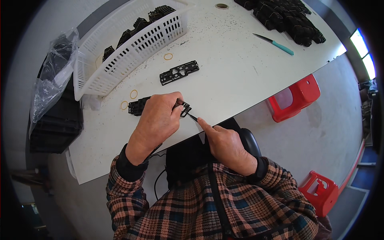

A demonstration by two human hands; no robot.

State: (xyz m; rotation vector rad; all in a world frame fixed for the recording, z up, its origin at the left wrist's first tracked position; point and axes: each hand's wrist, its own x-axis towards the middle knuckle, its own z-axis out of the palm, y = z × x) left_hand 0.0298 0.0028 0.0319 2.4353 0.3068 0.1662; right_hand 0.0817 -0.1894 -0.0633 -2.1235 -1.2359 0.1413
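My left hand (154, 118) is closed on a small black plastic part (186, 109) near the table's front edge, its fingers covering most of it. From the right, my right hand (229, 147) grips a knife (193, 117) with the index finger stretched along it. The knife's thin dark tip meets the end of the part; its handle is hidden in my fist. Behind my left wrist, more black plastic (137, 106) shows on the table, partly covered by the hand. Farther off lies a flat black plastic frame (179, 73) with cut-out holes.
A white slatted basket (132, 50) holding black parts stands at the far left. Rubber bands (168, 57) and dark crumbs dot the white table (224, 76). A teal-handled knife (282, 47) and bundled black parts (286, 20) lie far right. Red stools (298, 98) stand beyond the table's right edge.
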